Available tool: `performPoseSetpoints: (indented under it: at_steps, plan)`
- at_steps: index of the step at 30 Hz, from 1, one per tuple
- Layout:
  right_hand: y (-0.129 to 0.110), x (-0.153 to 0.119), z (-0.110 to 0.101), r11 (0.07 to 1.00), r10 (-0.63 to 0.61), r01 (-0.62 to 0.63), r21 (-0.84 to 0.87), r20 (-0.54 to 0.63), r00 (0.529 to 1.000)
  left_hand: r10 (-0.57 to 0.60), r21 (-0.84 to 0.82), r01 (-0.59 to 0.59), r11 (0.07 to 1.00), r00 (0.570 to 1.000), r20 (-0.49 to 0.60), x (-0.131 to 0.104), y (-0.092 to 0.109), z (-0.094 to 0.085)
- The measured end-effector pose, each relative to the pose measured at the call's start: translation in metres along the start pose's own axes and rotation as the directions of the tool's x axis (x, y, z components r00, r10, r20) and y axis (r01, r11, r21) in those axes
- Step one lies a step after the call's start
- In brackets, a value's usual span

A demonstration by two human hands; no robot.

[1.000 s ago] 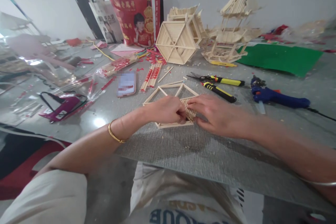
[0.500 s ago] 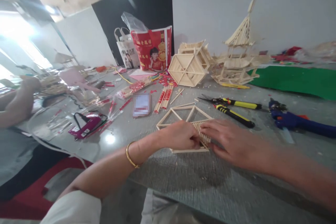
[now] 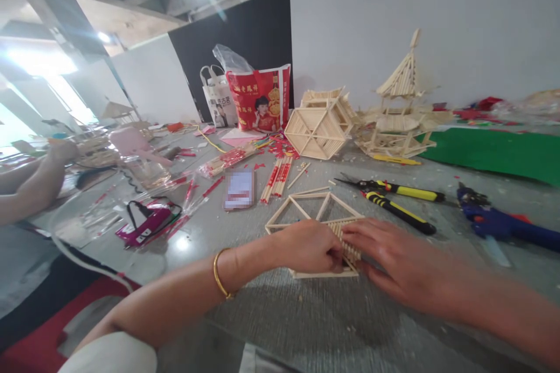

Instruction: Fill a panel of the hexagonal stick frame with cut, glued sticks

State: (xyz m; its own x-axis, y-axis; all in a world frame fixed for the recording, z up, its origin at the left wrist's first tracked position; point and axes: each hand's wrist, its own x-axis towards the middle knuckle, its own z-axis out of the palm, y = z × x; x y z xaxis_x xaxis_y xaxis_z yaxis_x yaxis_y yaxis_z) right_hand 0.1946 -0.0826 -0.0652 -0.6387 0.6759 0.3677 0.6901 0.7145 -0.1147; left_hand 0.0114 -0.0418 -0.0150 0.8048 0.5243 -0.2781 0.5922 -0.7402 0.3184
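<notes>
A hexagonal frame of pale wooden sticks point(image 3: 292, 205) lies flat on the table in front of me. One of its triangular sections is partly filled with a row of short sticks point(image 3: 338, 232). My left hand point(image 3: 310, 246) lies over the frame with its fingers curled and pinched down by that row; whatever is between the fingertips is hidden. On the right side of the row, my right hand point(image 3: 385, 250) rests with its fingers stretched out, touching the sticks and the frame's edge. Both hands cover part of the frame.
Pliers with yellow-black handles point(image 3: 406, 191) and a blue glue gun point(image 3: 503, 218) lie right. Beyond the frame are a phone point(image 3: 238, 189), red-wrapped stick bundles point(image 3: 277, 179), a hexagonal stick model point(image 3: 315, 131) and a stick tower point(image 3: 398, 111). Another person's arm point(image 3: 39, 178) is at left.
The view has tilted up slightly, so things sit lower in the picture. Both hands keep nearly the same place on the frame.
</notes>
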Motion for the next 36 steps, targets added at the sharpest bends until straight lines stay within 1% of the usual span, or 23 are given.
performPoseSetpoints:
  at_steps: [3, 5, 7, 11, 21, 26, 36]
  plan:
    - [0.001, -0.001, -0.001, 1.0, -0.012, 0.013, -0.028, 0.002, 1.0, 0.053, 0.009, -0.053, 0.999, 0.999, -0.002, 0.004, -0.003, 0.001]
    - [0.002, -0.001, -0.003, 0.999, -0.018, 0.019, -0.043, 0.025, 1.0, 0.087, 0.002, -0.087, 0.996, 0.996, -0.016, 0.007, -0.006, 0.002]
    - [0.002, -0.001, -0.006, 0.999, -0.01, 0.012, -0.034, 0.061, 0.998, 0.093, -0.004, -0.093, 0.996, 0.995, -0.023, 0.011, -0.009, 0.002]
    - [0.003, 0.001, -0.012, 1.0, 0.001, 0.0, -0.009, 0.119, 0.993, 0.118, -0.046, -0.118, 0.992, 0.993, 0.0, 0.015, -0.013, 0.001]
    - [0.005, 0.001, -0.012, 1.0, 0.005, -0.005, -0.004, 0.146, 0.989, 0.083, -0.082, -0.081, 0.993, 0.996, 0.022, 0.013, -0.011, -0.002]
    - [0.002, 0.003, -0.017, 0.999, 0.037, -0.032, -0.034, 0.19, 0.981, 0.088, -0.08, -0.087, 0.993, 0.996, 0.008, 0.014, -0.013, -0.001]
    - [0.001, 0.005, -0.02, 0.998, 0.052, -0.041, -0.055, 0.212, 0.976, 0.093, -0.108, -0.093, 0.99, 0.996, -0.003, 0.014, -0.011, -0.001]
